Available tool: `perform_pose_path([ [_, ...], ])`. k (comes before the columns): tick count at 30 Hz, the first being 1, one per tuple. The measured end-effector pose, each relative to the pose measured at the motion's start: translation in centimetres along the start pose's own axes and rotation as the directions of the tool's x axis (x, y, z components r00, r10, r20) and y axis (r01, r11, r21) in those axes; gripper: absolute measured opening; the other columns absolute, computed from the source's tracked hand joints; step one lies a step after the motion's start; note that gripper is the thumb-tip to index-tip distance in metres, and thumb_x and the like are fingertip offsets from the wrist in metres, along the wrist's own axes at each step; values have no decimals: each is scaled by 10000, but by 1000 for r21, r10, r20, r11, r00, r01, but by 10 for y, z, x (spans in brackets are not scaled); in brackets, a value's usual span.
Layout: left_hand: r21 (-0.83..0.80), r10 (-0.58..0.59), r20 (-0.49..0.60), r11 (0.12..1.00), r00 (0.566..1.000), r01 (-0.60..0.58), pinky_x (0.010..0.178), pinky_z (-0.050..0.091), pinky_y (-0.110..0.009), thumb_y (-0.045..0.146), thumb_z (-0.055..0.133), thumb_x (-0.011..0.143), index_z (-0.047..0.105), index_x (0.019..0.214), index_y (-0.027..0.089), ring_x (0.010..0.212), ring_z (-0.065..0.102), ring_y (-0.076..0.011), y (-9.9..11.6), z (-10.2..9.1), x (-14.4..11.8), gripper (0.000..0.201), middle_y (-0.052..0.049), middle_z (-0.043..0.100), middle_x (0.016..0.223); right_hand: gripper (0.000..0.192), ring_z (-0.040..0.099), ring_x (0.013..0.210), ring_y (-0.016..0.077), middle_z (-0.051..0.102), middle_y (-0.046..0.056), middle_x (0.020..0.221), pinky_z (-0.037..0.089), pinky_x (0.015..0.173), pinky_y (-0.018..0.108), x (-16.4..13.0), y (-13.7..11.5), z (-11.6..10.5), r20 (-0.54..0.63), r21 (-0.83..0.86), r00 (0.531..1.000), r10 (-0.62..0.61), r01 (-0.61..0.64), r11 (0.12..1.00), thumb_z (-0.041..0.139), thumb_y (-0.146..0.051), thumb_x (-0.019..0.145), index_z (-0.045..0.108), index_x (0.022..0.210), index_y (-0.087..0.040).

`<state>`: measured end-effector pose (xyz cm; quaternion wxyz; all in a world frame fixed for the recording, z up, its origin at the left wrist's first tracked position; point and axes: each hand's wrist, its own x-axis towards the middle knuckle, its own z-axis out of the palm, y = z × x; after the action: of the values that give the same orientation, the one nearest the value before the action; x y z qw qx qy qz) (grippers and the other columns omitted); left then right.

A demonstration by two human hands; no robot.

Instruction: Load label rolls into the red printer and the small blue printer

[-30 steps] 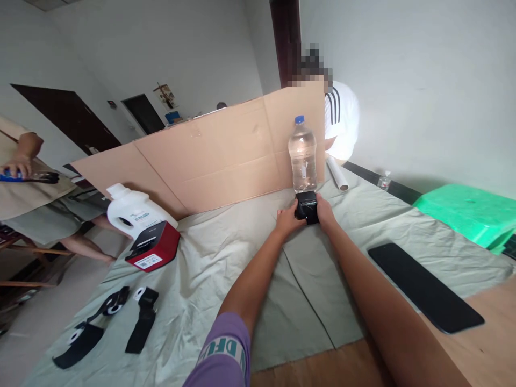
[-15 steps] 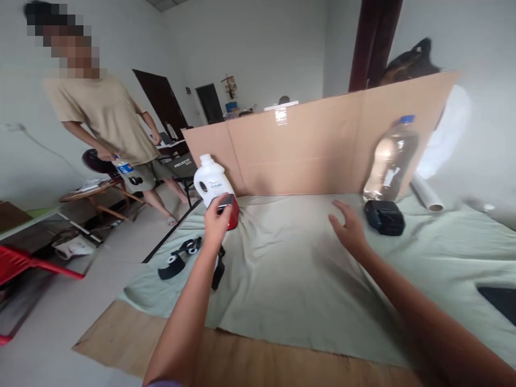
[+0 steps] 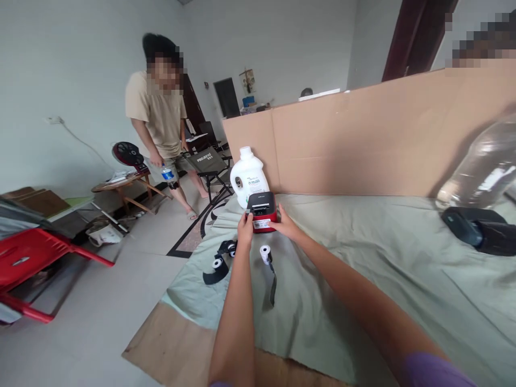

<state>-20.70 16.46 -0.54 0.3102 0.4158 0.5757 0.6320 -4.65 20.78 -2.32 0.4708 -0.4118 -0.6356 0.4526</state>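
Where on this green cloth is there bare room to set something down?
The widest free patch of the pale green cloth lies between the red and black box and the black device, below the brown cardboard wall. It is crowded around the white tape rolls with black strips, by both hands.

we see white jug (image 3: 249, 176) upright at cardboard screen (image 3: 387, 142) on green cloth (image 3: 363, 252). black strap rolls (image 3: 220, 262) and one white-cored roll (image 3: 265, 253) lie near cloth's left edge. clear bottle (image 3: 481, 169) at far right — black device (image 3: 479, 230) just below it. person in beige shirt (image 3: 159, 115) stands beyond, holding small bottle (image 3: 167, 173). red chair (image 3: 36, 258) far left.
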Motion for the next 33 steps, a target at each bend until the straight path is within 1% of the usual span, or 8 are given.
perform_pose_path([
  [4,-74,42,39,996,998,-39,1092,472,-372,350,594,925,661,1283,179,1238,635,-218,7,4,-2,403,-87,694,1306,1060,526,1341,322,537,127,1486,380,1162,497,2,-1,9,5,88,987,-163,162,983,873,-385,603,357,1513,-214],
  [7,37,142,110,988,984,-147,1089,471,-357,350,621,915,676,1284,213,1247,628,-221,34,17,-13,398,-45,716,1272,991,571,1287,293,541,129,1477,426,1128,467,-14,-12,-10,-65,114,976,-208,214,970,819,-459,676,344,1511,-216],
  [11,198,317,289,904,904,-380,1035,502,-347,393,645,908,699,1263,230,1168,666,-256,90,50,-60,395,-45,749,1193,885,570,1281,279,530,125,1480,458,1093,454,-59,-42,-75,-161,56,953,-258,270,961,742,-491,780,329,1521,-243],
  [15,211,381,378,852,844,-480,1012,513,-341,418,591,944,656,1327,234,1133,680,-263,119,92,-144,430,-67,740,1210,881,539,1309,305,523,142,1476,425,1114,476,-136,-64,-153,-258,-168,924,-280,242,955,741,-515,778,349,1510,-222],
  [18,175,372,425,861,825,-478,1014,521,-340,437,524,977,574,1422,244,1100,692,-247,105,111,-210,488,-73,726,1240,948,513,1333,327,513,155,1476,394,1140,500,-205,-62,-194,-296,-320,918,-265,166,933,752,-532,762,298,1533,-218],
  [22,142,310,505,890,805,-433,992,554,-359,443,508,980,553,1445,221,1074,703,-252,70,116,-265,518,-100,726,1235,924,512,1329,346,519,160,1458,398,1132,542,-272,-41,-215,-283,-396,927,-247,121,910,723,-527,797,268,1549,-243],
  [25,88,288,543,914,789,-395,984,566,-374,427,494,989,561,1438,217,1087,702,-248,57,116,-276,500,-98,719,1253,921,520,1305,380,533,175,1438,412,1103,578,-288,-29,-218,-284,-473,925,-253,95,876,720,-527,797,278,1553,-241],
  [33,11,326,498,924,804,-381,1021,552,-398,412,500,996,557,1441,178,1130,694,-253,47,124,-269,506,-104,697,1299,983,514,1288,406,486,219,1478,434,1062,598,-279,-12,-218,-308,-633,877,-368,100,768,658,-597,831,213,1578,-139],
])
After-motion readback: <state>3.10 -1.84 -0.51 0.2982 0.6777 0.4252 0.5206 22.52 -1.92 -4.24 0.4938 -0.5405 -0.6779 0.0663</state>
